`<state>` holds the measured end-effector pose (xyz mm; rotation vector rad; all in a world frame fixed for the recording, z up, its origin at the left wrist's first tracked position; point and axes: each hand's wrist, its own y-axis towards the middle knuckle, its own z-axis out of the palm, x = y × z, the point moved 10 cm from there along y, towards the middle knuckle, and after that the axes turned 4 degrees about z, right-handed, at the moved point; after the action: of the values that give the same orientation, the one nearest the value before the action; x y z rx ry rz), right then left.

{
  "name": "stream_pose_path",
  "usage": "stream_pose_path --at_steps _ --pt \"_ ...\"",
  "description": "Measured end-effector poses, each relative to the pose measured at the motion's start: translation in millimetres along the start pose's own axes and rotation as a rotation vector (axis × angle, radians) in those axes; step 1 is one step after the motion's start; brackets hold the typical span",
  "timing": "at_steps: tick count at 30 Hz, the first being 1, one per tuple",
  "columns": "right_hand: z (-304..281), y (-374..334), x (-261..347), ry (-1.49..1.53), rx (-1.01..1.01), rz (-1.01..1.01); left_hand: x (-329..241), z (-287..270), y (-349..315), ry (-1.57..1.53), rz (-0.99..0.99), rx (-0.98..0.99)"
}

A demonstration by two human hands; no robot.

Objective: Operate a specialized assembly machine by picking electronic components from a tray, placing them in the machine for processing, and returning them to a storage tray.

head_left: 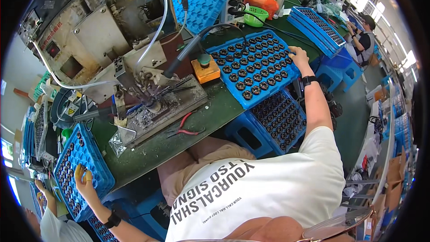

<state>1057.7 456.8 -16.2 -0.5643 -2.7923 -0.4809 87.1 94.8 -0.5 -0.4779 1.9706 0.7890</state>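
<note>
My left hand, with yellow covers on its fingertips, is over the near edge of a blue moulded tray. Its fingers look stretched and apart, and no part shows in them. Rows of small dark round parts sit in that tray's pockets; several pockets are bare. My right hand is at the far right corner of another blue tray, filled with similar ring-like parts. Its fingers are bent together at the outermost parts; what they pinch, if anything, I cannot make out.
Between the trays stands a worn bench machine with tubes. Red-handled pliers lie before it, an orange box with a green button beside it. More filled trays rest on a blue stool below. Co-workers sit at far right and lower left.
</note>
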Motion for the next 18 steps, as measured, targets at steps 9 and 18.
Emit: stream_pose_path --at_steps 9,18 --pt "-61.3 -69.1 64.8 -0.034 -0.341 -0.306 -17.1 46.9 5.0 -0.027 0.040 -0.034" --pt "-69.2 -266.6 237.2 0.750 -0.297 -0.620 -57.9 58.2 -15.9 0.171 0.109 -0.087"
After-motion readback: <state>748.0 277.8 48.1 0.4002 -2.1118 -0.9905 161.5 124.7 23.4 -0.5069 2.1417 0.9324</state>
